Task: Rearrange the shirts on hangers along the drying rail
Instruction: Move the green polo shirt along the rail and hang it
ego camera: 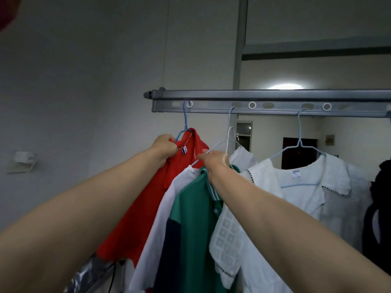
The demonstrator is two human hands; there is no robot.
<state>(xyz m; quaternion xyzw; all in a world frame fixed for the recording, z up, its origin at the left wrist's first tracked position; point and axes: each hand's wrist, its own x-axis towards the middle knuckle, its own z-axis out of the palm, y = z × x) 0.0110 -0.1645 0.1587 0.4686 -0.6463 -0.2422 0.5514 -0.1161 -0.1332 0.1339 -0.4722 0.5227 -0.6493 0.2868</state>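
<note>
A grey drying rail [275, 95] with hanging holes runs across the upper right. A red shirt [148, 199] hangs from a blue hanger [184, 123] at the rail's left end; my left hand [164, 148] is shut on its collar. My right hand [214, 161] is shut on a pale hanger [229, 136] hooked further right, above a green shirt [190, 225] with a navy panel and a white shirt [160, 218]. A white blouse [306, 187] hangs on a third light-blue hanger to the right.
A dark garment [380, 199] hangs at the far right edge. A white wall box with a cable [22, 160] sits on the left wall. A vertical grey post [240, 43] rises behind the rail. Silvery foil material [91, 273] shows at the bottom left.
</note>
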